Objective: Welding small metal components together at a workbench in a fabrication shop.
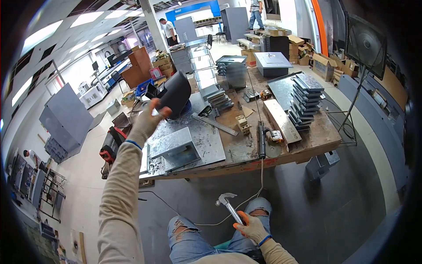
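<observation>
My left hand (151, 119), in a glove with orange fingertips, reaches out over the left of the workbench with fingers apart. Just beyond it a black welding helmet (176, 94) stands tilted; whether the fingertips touch it I cannot tell. Low over my lap, my right hand (252, 229), gloved the same way, is closed round the handle of a claw hammer (228, 201), its metal head pointing up and forward. A bent sheet-metal piece (173, 143) sits on a flat metal plate (213, 154) below my left hand.
On the workbench (235, 152) lie a steel ruler (214, 124), a black-handled tool with a cable (262, 141), a tape measure (276, 136), a long metal bar (281, 121) and stacked metal brackets (304, 101). A fan (367, 44) stands right. Other people are farther off.
</observation>
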A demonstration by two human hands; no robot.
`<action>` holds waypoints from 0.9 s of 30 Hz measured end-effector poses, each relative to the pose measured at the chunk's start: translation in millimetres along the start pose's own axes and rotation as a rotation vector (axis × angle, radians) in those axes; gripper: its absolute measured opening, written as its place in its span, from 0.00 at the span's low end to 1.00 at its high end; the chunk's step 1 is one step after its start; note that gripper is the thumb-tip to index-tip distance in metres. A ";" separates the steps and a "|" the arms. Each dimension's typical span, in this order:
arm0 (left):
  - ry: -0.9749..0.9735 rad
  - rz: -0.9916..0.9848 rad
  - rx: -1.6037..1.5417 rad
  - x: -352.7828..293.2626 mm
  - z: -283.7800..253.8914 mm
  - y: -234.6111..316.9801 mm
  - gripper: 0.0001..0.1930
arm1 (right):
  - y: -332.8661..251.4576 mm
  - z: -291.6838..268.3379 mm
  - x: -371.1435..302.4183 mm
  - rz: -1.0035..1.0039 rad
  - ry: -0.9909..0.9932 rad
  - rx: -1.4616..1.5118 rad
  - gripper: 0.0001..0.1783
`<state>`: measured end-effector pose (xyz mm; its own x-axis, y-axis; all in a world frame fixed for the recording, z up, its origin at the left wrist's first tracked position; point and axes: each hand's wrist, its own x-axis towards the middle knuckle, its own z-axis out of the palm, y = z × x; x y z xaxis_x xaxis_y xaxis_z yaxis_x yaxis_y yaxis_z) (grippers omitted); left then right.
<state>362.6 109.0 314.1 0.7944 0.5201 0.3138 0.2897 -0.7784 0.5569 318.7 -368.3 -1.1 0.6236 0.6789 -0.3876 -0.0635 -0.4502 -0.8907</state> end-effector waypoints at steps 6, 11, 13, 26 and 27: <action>-0.423 -0.036 0.515 -31.4 73.5 27.3 0.58 | 16.0 -9.4 0.1 -0.066 0.024 0.140 0.38; -0.365 -0.068 0.647 -33.6 98.1 5.9 0.58 | -57.1 -30.9 14.4 -0.129 0.059 0.474 0.41; -0.350 -0.076 0.639 -35.3 98.0 10.8 0.56 | -104.7 -41.0 32.7 -0.318 0.097 0.686 0.43; -0.361 0.092 0.581 -39.8 98.9 -14.6 0.60 | -128.1 -0.9 65.9 -0.197 -0.105 0.617 0.41; -0.342 0.118 0.576 -38.5 99.0 -18.8 0.61 | -133.5 5.7 60.9 -0.128 -0.130 0.503 0.40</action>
<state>379.5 68.9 215.5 0.9348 0.3535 0.0335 0.3535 -0.9354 0.0059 360.7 -263.5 92.8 0.5515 0.7905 -0.2664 -0.3790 -0.0471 -0.9242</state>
